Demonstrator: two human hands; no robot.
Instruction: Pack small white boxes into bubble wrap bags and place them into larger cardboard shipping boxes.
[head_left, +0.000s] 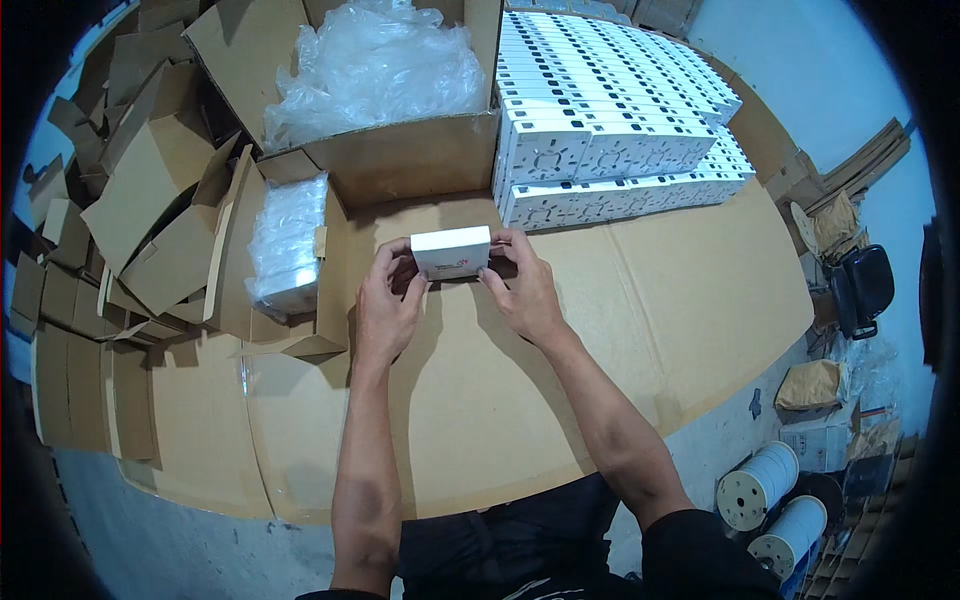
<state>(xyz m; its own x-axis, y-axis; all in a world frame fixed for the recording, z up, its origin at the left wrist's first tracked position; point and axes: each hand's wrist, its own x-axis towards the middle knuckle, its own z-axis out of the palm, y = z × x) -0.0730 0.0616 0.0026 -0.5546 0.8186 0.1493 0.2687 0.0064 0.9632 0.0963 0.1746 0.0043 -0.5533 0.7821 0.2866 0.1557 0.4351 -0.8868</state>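
Observation:
Between my two hands, over the middle of the cardboard-covered table, is a small white box-shaped unit (450,252) with a little red mark on its near face. My left hand (388,298) grips its left end, thumb in front and fingers behind. At its right end my right hand (522,288) grips it the same way. Left of my left hand stands an open carton (333,265) with units wrapped in clear bubble bag (290,245) inside. Stacked rows of white plastic units (610,140) with dark square holes rise beyond my right hand.
A big open carton (400,160) full of clear plastic bags (380,70) stands at the back. Opened empty cartons (160,210) pile up on the left. On the floor at right are white cable spools (760,485), a black chair (862,290) and a brown package (808,385).

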